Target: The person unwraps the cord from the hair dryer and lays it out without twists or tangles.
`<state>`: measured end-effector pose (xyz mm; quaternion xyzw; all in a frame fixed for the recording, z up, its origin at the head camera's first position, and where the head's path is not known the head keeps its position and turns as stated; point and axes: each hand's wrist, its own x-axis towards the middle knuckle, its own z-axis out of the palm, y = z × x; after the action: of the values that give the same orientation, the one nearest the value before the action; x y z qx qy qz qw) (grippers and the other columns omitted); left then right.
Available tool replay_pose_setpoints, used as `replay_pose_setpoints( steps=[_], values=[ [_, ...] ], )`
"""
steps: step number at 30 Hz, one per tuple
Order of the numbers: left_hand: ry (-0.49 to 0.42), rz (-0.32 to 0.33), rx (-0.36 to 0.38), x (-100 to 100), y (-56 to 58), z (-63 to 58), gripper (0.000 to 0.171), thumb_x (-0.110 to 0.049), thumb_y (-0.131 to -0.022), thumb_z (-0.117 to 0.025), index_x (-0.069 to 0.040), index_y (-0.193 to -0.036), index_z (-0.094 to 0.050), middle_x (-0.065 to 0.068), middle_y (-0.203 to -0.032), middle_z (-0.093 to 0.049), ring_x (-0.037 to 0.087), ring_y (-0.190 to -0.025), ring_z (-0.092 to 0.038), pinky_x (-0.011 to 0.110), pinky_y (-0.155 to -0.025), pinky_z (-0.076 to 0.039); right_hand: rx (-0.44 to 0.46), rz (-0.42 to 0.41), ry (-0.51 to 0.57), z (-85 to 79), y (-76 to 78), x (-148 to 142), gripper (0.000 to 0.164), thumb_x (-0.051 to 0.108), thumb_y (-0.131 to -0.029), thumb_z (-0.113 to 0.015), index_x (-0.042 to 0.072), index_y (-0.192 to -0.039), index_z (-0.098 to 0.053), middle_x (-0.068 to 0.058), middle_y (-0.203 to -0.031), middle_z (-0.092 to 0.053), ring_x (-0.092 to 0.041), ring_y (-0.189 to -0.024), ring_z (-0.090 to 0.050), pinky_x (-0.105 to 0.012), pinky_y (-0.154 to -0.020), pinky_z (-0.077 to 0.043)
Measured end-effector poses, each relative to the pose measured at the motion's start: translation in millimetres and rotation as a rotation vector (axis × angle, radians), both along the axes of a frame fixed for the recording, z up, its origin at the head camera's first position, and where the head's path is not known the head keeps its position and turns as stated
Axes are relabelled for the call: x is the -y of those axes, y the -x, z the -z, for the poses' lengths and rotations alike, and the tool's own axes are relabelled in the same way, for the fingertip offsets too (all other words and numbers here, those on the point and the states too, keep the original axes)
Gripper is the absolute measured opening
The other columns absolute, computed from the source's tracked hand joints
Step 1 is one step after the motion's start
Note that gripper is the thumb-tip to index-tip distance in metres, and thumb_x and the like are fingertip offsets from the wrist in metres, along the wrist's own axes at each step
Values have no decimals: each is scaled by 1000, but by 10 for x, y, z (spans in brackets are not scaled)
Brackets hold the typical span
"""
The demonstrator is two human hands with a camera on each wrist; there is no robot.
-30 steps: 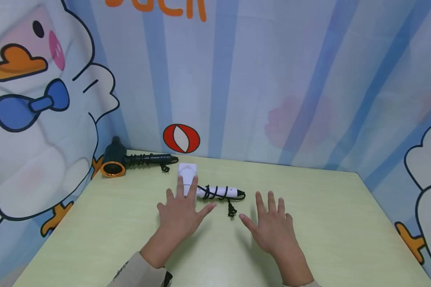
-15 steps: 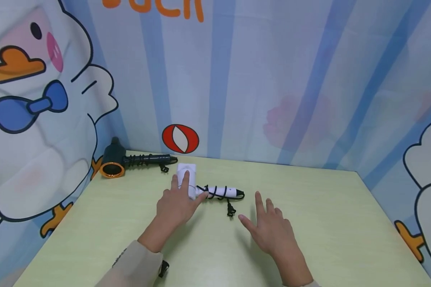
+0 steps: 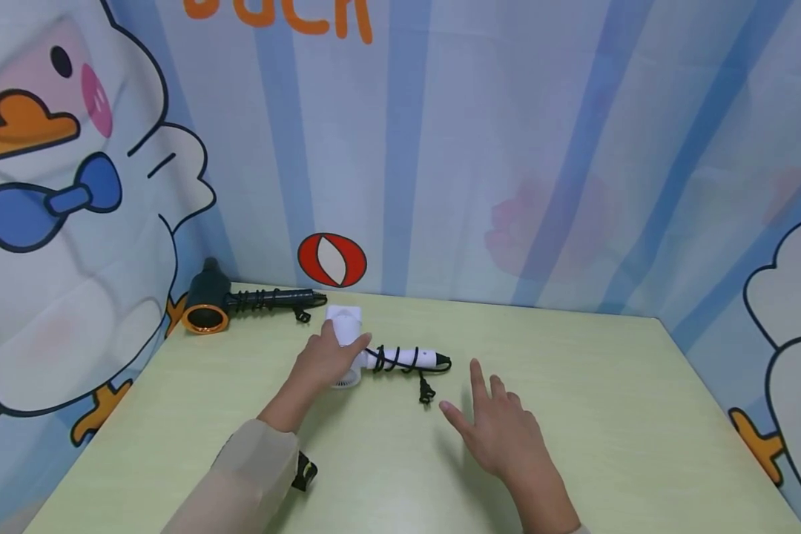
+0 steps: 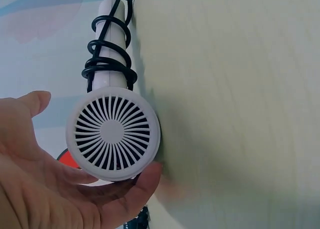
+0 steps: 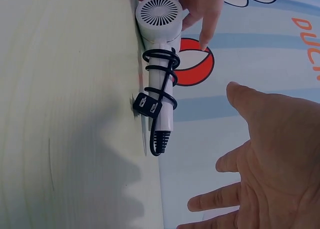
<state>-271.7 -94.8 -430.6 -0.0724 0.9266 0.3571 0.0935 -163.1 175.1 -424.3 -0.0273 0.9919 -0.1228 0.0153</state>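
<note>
A white hair dryer (image 3: 400,358) lies on the table with its black cord wound round the handle. My left hand (image 3: 323,358) is over its barrel. In the left wrist view the fingers (image 4: 145,186) curl round the far side of the barrel near the vented round end (image 4: 112,132), while the thumb (image 4: 40,101) stands away from it. My right hand (image 3: 503,434) hovers to the right of the handle, fingers spread and holding nothing. The black plug (image 3: 426,391) hangs off the cord on the near side of the handle.
A dark hair dryer (image 3: 208,297) with an orange ring lies at the back left of the pale table (image 3: 594,415), its cord coiled round the handle. Behind the table hangs a striped cloth (image 3: 454,148) with cartoon ducks. A black strap piece (image 3: 304,472) shows below the left sleeve.
My left hand has come down from above onto the white hair dryer's barrel, its fingers curling round it. The right hand stays nearly in place, its outer fingers slightly more bent.
</note>
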Motion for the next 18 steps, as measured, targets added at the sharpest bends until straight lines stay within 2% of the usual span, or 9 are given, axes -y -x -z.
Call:
replay_pose_setpoints(
  steps=[6,14,18],
  values=[
    [-49,-32,73,-14,94,-20,104,-69,-94,-48,-2,-161,-4,30,-153,-29,43,-127,-44,58,-100,-44,-1,-10,13,8,-5,15,93,76,-97,-32,12,-163,-20,-29,-152,-40,-51,-129,-50,-66,-93,-46],
    [-100,-88,134,-52,216,2,104,-65,-94,-50,-1,-159,-1,31,-157,-19,50,-139,-31,63,-112,-31,-3,-13,31,4,-22,29,87,69,-100,-36,11,-162,-21,-29,-152,-40,-51,-129,-49,-66,-94,-45],
    [-124,-127,157,-86,266,3,100,-63,-95,-50,-3,-159,-1,31,-156,-18,51,-139,-30,64,-111,-31,7,-14,49,-5,-29,24,86,69,-100,-36,11,-162,-21,-30,-152,-40,-52,-130,-49,-66,-94,-45]
  ],
)
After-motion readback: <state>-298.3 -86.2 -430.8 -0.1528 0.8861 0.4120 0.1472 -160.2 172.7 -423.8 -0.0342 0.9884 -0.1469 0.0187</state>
